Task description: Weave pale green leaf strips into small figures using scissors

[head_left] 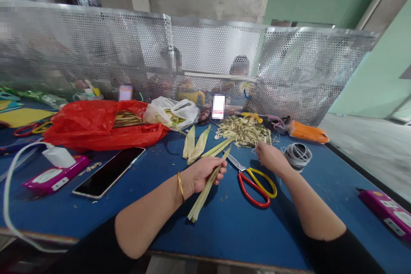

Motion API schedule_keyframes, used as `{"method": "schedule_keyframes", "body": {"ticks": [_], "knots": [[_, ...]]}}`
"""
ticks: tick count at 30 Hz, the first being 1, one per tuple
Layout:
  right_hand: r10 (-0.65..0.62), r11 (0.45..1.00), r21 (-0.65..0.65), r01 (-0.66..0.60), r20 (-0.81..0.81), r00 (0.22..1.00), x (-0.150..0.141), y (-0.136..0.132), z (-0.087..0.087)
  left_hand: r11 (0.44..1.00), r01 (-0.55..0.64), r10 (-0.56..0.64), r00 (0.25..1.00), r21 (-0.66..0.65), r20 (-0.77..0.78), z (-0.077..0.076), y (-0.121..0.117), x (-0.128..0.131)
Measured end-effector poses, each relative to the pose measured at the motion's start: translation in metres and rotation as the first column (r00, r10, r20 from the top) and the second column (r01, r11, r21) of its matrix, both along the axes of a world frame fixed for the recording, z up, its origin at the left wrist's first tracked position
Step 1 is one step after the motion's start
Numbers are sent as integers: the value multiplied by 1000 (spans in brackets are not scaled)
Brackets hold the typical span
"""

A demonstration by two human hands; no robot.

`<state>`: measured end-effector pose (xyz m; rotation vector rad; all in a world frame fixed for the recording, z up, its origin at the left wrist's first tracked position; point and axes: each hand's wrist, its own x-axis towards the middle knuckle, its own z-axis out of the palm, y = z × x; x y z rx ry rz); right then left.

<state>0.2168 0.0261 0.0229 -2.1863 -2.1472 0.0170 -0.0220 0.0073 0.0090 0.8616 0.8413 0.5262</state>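
Observation:
My left hand (210, 173) is closed around a folded bundle of pale green corn husk (204, 200), whose tip points away from me and whose cut ends hang toward me. My right hand (268, 156) is at the near right edge of a pile of husk scraps (241, 130). Its fingers are curled together, and whatever they may pinch is hidden. Between the hands lie scissors (253, 186) with one red and one yellow handle loop, blades toward the pile. Loose husk leaves (196, 143) rest beyond my left hand.
A red plastic bag (86, 124) and a white bag (173, 111) hold more husks. A phone (111, 172) and purple power strip (58, 174) lie left. Coiled wire (298, 156) and an orange pouch (308, 132) are right. A perforated metal screen (205, 47) stands behind.

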Motion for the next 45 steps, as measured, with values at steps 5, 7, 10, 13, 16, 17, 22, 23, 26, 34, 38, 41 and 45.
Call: {"method": "schedule_keyframes", "body": {"ticks": [5,7,10,13,16,17,22,23,26,34,38,41,45], "knots": [[154,983,109,-148,-45,987,-32,-17,6,998,-36,35,999,-43,-22,1,-1,2],[289,951,151,-272,-109,951,-48,-26,8,997,-55,53,998,-55,-39,1,-1,3],[465,885,135,-445,-262,846,-56,-33,11,995,-78,74,995,-58,-72,2,-1,4],[317,947,22,-321,-237,918,-33,-23,14,995,-86,83,994,-47,-69,1,-1,4],[133,991,1,-135,-165,977,4,-6,11,997,-69,67,996,-33,-55,1,-1,3],[96,995,-19,-101,-157,983,13,-2,9,998,-57,55,997,-35,-50,1,-1,2],[45,994,-93,-65,-198,979,26,6,-5,999,-24,23,1000,-36,-19,1,-2,1],[46,993,-99,-68,-210,977,25,6,-7,999,-22,22,1000,-30,-17,1,-2,1],[48,993,-95,-72,-232,972,25,6,-9,1000,-24,24,999,-20,-21,1,-2,2],[7,1000,-12,-12,-324,946,26,7,-9,999,-23,22,1000,-22,-17,-1,-1,2],[23,997,72,3,-357,934,23,6,-1,999,-25,24,1000,-33,-20,-3,-1,1],[42,990,138,10,-365,930,21,3,8,999,-27,26,999,-37,-27,-2,-1,2],[123,982,173,-71,-316,941,5,-5,13,998,-35,33,998,-45,-45,-1,-2,3]]}}
